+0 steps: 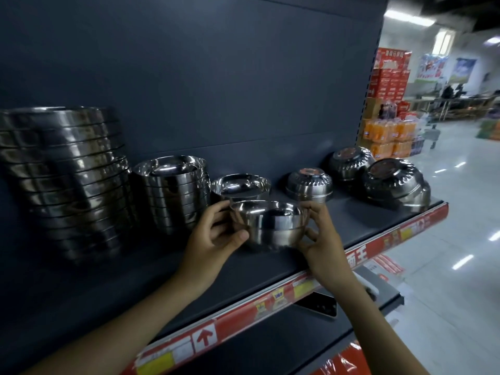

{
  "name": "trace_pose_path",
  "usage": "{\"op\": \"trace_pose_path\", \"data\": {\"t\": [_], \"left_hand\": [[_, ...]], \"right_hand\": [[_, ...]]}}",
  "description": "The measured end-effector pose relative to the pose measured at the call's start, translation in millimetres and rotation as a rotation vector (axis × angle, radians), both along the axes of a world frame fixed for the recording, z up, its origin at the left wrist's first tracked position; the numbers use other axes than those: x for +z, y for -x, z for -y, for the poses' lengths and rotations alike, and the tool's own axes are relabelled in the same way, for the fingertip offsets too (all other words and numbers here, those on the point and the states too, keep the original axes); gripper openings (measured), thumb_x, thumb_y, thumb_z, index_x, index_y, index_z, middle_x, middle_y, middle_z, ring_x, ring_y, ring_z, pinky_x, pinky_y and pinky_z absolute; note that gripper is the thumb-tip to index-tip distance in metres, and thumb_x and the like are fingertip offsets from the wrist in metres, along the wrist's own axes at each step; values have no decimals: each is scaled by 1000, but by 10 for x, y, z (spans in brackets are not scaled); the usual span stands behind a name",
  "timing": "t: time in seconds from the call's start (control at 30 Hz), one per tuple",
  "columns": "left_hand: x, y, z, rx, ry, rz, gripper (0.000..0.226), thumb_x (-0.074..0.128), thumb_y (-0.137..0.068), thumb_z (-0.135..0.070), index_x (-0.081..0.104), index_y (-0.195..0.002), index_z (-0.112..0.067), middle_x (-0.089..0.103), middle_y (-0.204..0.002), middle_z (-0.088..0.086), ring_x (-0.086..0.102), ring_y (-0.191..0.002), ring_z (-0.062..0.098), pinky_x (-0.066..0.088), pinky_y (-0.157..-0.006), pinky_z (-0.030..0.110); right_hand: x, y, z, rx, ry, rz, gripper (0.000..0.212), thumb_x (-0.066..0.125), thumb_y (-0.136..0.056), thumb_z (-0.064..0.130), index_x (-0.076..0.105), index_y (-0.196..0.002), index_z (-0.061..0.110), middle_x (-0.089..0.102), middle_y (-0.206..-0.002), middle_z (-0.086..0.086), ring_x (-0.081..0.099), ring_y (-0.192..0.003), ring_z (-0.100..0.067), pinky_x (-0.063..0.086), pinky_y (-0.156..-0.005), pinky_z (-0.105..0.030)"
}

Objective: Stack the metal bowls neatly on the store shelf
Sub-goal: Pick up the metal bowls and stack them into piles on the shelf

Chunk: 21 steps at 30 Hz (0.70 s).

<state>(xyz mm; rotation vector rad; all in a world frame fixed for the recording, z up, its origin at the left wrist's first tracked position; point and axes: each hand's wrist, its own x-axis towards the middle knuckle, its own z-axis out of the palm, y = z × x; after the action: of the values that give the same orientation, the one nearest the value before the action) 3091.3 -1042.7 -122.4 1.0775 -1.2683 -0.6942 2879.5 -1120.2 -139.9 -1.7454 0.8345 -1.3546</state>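
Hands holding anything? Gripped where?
An upright metal bowl: the left hand grips its left side, the right hand its right side, both up near the rim.

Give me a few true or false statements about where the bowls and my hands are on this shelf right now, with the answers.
1. The left hand and right hand both grip the held bowl. True.
2. The held bowl is upside down. False: its opening faces up.
3. The tallest stack stands at the left end of the shelf. True.
4. The right-end bowls sit open side up. False: they lie bases up.
5. The edge strip is blue. False: it is red.
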Motion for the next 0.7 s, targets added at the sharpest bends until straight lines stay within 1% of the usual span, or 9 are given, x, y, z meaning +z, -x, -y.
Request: {"op": "trace_pose_path", "data": {"t": [0.07,0.13,0.17,0.27,0.37,0.43,0.5,0.6,0.7], "left_hand": [[10,-31,24,-14,-49,-10,63,87,-70,-33,55,-125,-34,63,-128,-7,64,-114,2,52,-95,22],[19,-69,54,-53,-101,-32,64,84,-71,-25,55,-128,-30,61,-130,-6,64,-112,-1,52,-93,19],[15,-90,71,-81,-126,-44,68,86,-70,-24,55,-130,-28,61,-132,-6,63,-114,0,52,-92,18],[-22,-170,120,-138,-178,-99,77,87,-59,-29,57,-130,-26,62,-134,-5,60,-123,12,47,-100,26],[-36,-223,152,-199,-207,-130,75,84,-61,-15,57,-130,-21,64,-132,-2,61,-123,18,50,-98,27],[-21,-245,156,-251,-218,-129,70,77,-67,-2,57,-132,-16,65,-133,-2,60,-124,16,51,-96,24],[4,-271,154,-285,-223,-134,68,72,-68,3,57,-132,-14,65,-133,0,61,-123,14,52,-95,23],[38,-294,135,-296,-233,-131,65,71,-69,2,59,-130,-17,67,-130,-1,62,-120,13,53,-91,22],[44,-283,83,-262,-189,-13,67,78,-68,-12,58,-130,-23,68,-127,-7,61,-121,11,51,-92,23]], "right_hand": [[-29,-2,4,-13,-14,13,71,57,-76,-28,51,-121,27,62,-115,11,66,-96,-14,53,-77,-24],[-45,9,-11,-23,-19,7,71,56,-77,-29,51,-122,25,62,-110,15,66,-92,-9,53,-78,-23],[-41,14,-30,-26,-20,-3,70,55,-77,-29,51,-122,25,61,-103,20,65,-88,-5,52,-77,-21],[-40,23,-67,-31,-20,-26,71,50,-79,-30,51,-121,28,63,-94,22,65,-88,-5,52,-77,-20],[-27,24,-96,-22,-41,-27,76,39,-77,-32,51,-118,31,66,-94,24,66,-88,-8,52,-77,-20],[-17,34,-112,-11,-65,-14,74,36,-78,-29,53,-116,32,69,-94,19,67,-88,-9,51,-75,-22],[-15,38,-133,3,-68,-13,69,38,-81,-25,54,-116,32,72,-91,5,70,-92,-14,51,-77,-26],[24,40,-182,48,-68,20,58,46,-81,-11,55,-119,32,71,-98,-6,69,-95,-21,49,-85,-27],[71,29,-259,103,-58,38,56,52,-76,5,52,-123,35,67,-112,-1,68,-94,-21,51,-83,-26]]}}
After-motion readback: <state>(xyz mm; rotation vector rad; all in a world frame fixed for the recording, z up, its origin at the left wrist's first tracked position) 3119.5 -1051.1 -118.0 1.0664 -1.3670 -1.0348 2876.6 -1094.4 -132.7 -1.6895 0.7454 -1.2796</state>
